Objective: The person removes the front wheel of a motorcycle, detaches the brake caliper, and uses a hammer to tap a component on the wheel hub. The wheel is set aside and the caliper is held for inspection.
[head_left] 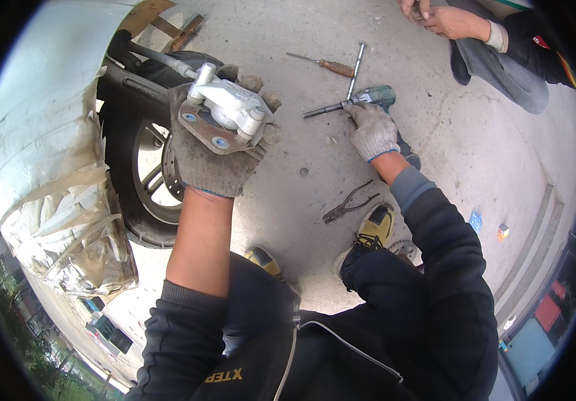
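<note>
My left hand, in a soiled knit glove, is closed around a silver brake caliper with a rusty brown bracket carrying two bolt holes. It is held up beside a black-tyred wheel with pale spokes and a brake disc. My right hand, in a lighter knit glove, is closed on a green and black cordless impact wrench. A long dark socket on the tool points left. The right fingertips are partly hidden from above.
Beyond the impact wrench lie a wooden-handled screwdriver and a long metal rod-like tool. Open pliers rest near my right shoe. Another person's hands show at upper right. A wrapped white body panel fills the left.
</note>
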A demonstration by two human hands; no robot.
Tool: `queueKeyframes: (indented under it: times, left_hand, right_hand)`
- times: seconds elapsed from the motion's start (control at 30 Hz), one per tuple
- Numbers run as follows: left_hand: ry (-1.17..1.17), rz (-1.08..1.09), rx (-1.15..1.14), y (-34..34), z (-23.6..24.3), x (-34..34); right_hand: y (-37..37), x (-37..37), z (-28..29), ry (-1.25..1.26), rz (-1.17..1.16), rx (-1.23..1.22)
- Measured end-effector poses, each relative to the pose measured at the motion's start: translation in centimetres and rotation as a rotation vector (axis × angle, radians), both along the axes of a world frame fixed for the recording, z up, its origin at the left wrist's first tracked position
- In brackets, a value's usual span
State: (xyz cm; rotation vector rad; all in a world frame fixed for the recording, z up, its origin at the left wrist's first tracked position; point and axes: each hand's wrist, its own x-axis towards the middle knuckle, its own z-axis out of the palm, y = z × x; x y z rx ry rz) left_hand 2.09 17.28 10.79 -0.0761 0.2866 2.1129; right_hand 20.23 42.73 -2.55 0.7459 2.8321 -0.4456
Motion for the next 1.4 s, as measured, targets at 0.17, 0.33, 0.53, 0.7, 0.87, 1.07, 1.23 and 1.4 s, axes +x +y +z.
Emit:
queueKeyframes:
  times: [0.17,0.33,0.53,0.7,0.87,1.07,1.23,1.4]
  left_hand:
    - [-0.039,0.117,-0.276,0.2,0.5,0.3]
    - [-0.149,0.136,-0.11,0.5,0.8,0.7]
    - [-0.121,0.112,-0.126,1.6,0.1,0.5]
    - [-0.092,0.111,-0.09,2.2,0.2,0.6]
    - [-0.122,0.134,-0.101,3.2,0.0,0.5]
    - [-0.138,0.144,-0.077,3.8,0.4,0.5]
    - [-0.174,0.114,-0.032,3.8,0.2,0.4]
    - [-0.203,0.07,0.051,3.3,-0.1,0.0]
  right_hand:
    - [3.2,-9.4,-3.5,0.049,-0.135,0.058]
    - [4.1,-12.5,-3.2,-0.313,-0.221,-0.002]
    - [4.8,-10.5,1.2,-0.264,-0.169,-0.042]
    - [4.2,-4.9,7.9,-0.235,-0.364,-0.309]
    - [0.9,3.6,20.5,-0.031,-0.37,-0.749]
    - [-7.1,4.8,28.4,0.243,-0.032,-0.25]
    - [-10.3,1.8,29.4,0.206,0.048,0.009]
    - [-11.6,0.5,29.5,0.175,0.088,0.086]
